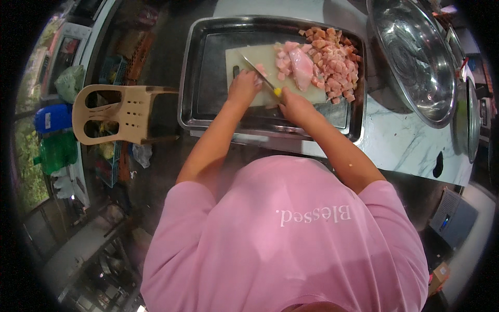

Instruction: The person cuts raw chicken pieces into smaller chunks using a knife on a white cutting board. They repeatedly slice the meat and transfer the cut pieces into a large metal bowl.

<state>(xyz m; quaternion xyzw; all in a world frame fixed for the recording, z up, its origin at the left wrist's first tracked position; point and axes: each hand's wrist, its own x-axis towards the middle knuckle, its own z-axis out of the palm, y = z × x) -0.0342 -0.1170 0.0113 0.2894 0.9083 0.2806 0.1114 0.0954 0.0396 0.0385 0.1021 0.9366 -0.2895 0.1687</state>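
My right hand is closed around the yellow handle of a kitchen knife. Its blade slants up and left across a white cutting board. Beside the blade, the fingers of my left hand are bent over a small strip of raw pink meat, pressing it to the board. A larger uncut slab of meat lies to the right, with diced meat heaped beyond it. The board lies inside a wide metal tray. My fingertips are partly hidden.
A large steel basin stands right of the tray on the white marbled table. A beige plastic chair is at the left, near a blue container and a green one. A grey box-shaped device sits at lower right.
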